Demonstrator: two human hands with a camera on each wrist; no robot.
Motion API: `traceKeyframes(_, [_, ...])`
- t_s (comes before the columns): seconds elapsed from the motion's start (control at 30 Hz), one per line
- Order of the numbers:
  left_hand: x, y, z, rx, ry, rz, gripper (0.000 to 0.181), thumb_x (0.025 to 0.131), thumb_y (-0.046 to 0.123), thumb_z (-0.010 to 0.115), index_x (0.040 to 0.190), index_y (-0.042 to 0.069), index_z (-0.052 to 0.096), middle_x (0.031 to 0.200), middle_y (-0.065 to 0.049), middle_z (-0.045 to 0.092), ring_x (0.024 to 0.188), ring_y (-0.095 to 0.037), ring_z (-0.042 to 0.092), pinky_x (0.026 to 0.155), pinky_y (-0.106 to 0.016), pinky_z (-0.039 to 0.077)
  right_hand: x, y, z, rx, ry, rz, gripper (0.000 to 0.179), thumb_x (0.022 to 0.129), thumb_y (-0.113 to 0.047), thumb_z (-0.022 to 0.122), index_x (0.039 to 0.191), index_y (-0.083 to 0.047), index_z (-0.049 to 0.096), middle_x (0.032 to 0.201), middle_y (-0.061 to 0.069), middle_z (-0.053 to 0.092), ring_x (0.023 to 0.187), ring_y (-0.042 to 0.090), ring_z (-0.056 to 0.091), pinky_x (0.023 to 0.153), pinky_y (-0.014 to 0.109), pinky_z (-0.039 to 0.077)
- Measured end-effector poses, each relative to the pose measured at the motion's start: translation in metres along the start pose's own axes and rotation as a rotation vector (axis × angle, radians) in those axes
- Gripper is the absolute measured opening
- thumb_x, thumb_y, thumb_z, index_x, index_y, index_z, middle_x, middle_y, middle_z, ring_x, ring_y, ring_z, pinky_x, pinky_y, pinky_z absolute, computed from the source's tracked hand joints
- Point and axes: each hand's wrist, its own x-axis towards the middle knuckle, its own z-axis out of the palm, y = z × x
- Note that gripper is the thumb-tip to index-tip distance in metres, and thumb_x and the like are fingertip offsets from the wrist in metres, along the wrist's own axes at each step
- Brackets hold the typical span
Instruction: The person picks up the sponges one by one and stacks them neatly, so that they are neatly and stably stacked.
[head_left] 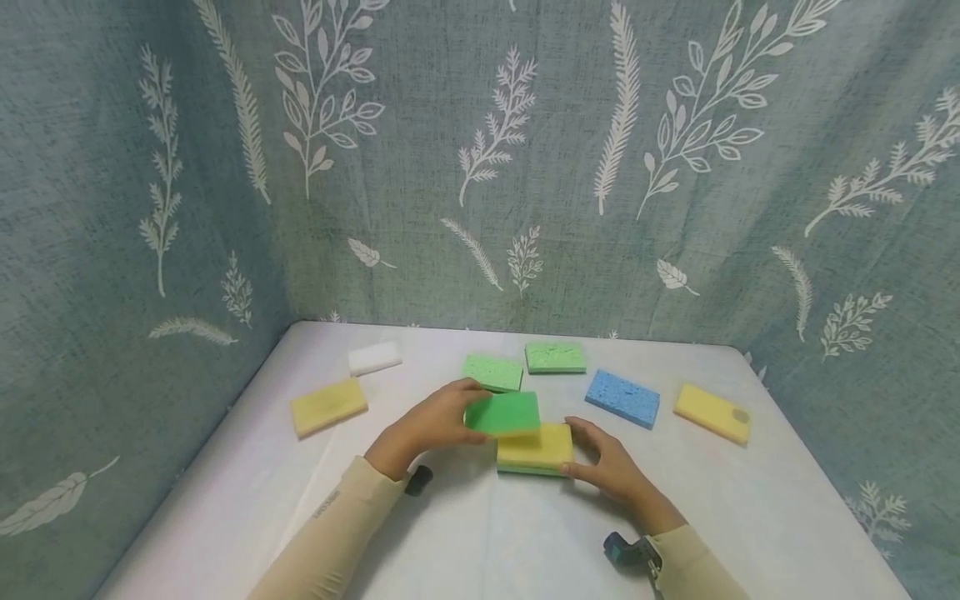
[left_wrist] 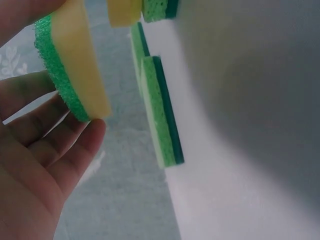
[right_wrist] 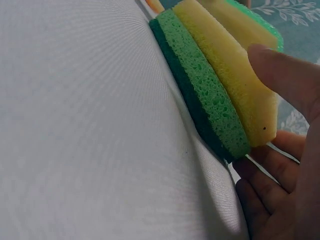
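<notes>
My left hand point(head_left: 442, 419) grips a yellow sponge with a green scouring face point(head_left: 506, 412) by its left end, thumb on the near side and fingers beyond. The green face is uppermost, and the sponge is raised above a small stack. On top of that stack lies a yellow sponge point(right_wrist: 232, 75), over a light green sponge with a dark green underside point(right_wrist: 210, 95) that rests on the table. My right hand point(head_left: 611, 467) holds the yellow sponge's right end between thumb and fingers. In the left wrist view, the held sponge point(left_wrist: 80, 60) hangs clear of the stack.
Behind the stack on the white table point(head_left: 420, 533) lie two green sponges point(head_left: 493, 372) point(head_left: 555, 357). To the right are a blue sponge point(head_left: 622, 398) and a yellow one point(head_left: 712, 413). On the left sit another yellow sponge point(head_left: 328, 407) and a white block point(head_left: 374, 357). Patterned curtain point(head_left: 420, 250) surrounds the table.
</notes>
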Motion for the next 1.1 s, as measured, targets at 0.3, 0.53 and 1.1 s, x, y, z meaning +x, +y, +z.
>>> traceKeyframes(0.3, [0.006,0.014,0.005,0.019,-0.028,0.016,0.069,0.080,0.038,0.079,0.137,0.007,0.056,0.138,-0.008,0.050,0.127,-0.023,0.047,0.106,-0.038,0.039,0.000,0.004,0.001,0.000,0.000,-0.011,0.087,0.074,-0.042,0.083,0.145,-0.012,0.044,0.145,0.008,0.047,0.137,0.029,0.038,0.112,0.051,0.025])
traceKeyframes(0.53, [0.011,0.024,0.010,0.042,-0.033,0.054,0.068,0.080,0.037,0.078,0.137,0.007,0.056,0.137,-0.007,0.051,0.126,-0.022,0.048,0.106,-0.037,0.038,0.000,0.003,0.000,-0.002,-0.005,-0.018,0.087,0.075,-0.044,0.082,0.146,-0.011,0.043,0.146,0.008,0.046,0.138,0.029,0.036,0.112,0.052,0.024])
traceKeyframes(1.1, [0.013,0.038,0.019,0.042,-0.041,0.076,0.066,0.081,0.039,0.078,0.135,0.008,0.058,0.137,-0.005,0.051,0.129,-0.020,0.045,0.108,-0.034,0.036,0.001,0.003,0.000,0.002,0.004,-0.027,0.091,0.075,-0.042,0.083,0.147,-0.007,0.040,0.148,0.010,0.043,0.139,0.030,0.033,0.113,0.049,0.023])
